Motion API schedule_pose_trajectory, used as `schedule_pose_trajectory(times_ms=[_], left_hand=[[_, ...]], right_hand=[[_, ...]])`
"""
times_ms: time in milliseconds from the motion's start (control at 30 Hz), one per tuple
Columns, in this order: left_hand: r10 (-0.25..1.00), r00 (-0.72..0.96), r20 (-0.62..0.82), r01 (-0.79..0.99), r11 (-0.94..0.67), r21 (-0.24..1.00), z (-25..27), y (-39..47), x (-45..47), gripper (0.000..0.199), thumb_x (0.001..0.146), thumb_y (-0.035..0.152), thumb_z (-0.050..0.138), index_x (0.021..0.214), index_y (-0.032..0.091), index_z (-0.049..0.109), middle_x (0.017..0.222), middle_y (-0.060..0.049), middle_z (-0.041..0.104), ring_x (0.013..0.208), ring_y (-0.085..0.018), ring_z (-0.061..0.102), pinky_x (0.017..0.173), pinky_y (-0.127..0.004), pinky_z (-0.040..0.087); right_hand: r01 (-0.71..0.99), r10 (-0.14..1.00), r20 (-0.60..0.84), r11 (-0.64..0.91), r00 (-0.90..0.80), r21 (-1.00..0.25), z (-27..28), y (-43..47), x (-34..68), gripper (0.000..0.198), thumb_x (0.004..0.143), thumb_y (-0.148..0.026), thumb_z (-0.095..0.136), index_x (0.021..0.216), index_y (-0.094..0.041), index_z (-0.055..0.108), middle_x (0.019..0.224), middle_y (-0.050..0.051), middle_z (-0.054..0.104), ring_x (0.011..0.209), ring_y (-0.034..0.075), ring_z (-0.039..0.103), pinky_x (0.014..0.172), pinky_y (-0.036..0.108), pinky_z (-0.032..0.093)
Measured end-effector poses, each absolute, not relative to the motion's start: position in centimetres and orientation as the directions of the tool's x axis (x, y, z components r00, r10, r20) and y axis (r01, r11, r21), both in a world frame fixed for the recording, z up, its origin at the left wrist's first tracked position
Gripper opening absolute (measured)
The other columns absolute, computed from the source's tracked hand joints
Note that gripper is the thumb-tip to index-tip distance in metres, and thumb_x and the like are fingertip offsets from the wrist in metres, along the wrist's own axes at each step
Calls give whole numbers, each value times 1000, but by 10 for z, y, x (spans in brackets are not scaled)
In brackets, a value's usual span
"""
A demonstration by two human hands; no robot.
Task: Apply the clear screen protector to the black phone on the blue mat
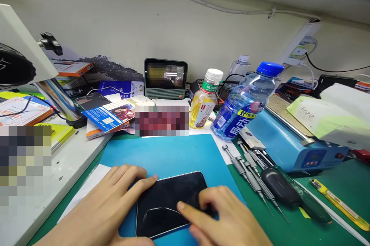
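A smartphone (164, 209) with a dark, glossy screen lies on a blue mat (185, 153). Across its left end is my left hand (115, 199), index fingertip at the far edge and thumb low by the near edge, the other fingers curled. My right hand (225, 215) closes on the right end, with one fingertip on the screen and bent fingers around the side. Those bent fingers partly hide the right end of the phone. A curved reflection crosses the glass.
Several precision screwdrivers (247, 169) and a black handheld tool (279, 186) lie right of the mat. Behind stand a yellow drink bottle (202, 103), a blue-capped bottle (245, 101) and a small display (166, 78). A blue machine (289, 149) is at right, a microscope stand base (72, 161) at left.
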State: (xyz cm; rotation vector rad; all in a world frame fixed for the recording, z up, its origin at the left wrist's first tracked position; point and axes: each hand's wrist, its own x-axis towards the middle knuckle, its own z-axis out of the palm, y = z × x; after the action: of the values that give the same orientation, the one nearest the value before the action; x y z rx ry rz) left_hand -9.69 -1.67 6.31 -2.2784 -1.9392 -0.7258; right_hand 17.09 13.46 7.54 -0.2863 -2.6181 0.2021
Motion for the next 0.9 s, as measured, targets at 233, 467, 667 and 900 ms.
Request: schedule_pose_trajectory(times_ms=[233,467,667,900], left_hand=[[952,31,304,940,-132,315,75,-16,-91,90,78,89,73,138,24,61,119,-8,69,100,-29,67,86,-40,56],[961,-49,273,957,-34,289,81,-14,-86,83,66,90,82,102,17,65,105,-11,65,91,-33,64,78,-45,54],[962,-69,265,941,-26,339,75,-17,-85,77,64,78,93,103,17,64,110,-12,65,95,-33,63,80,-47,55],[945,-2,328,952,-98,288,73,-18,-88,79,67,88,83,102,19,64,110,-10,66,94,-32,63,82,-48,53]], right_hand=[[260,295,452,955,-842,-140,90,178,183,29,112,-33,49,124,-30,76,114,4,70,99,14,75,81,20,60],[178,114,472,980,-874,93,88,188,181,34,114,-36,50,136,-22,72,128,5,76,112,20,74,91,30,59],[-1,-7,439,1000,-898,14,113,178,166,26,111,-28,56,130,-26,73,128,4,75,118,19,69,100,31,55],[-227,-194,177,955,-965,-191,124,147,82,21,110,-22,57,125,-16,70,116,7,73,107,21,66,91,37,53]])
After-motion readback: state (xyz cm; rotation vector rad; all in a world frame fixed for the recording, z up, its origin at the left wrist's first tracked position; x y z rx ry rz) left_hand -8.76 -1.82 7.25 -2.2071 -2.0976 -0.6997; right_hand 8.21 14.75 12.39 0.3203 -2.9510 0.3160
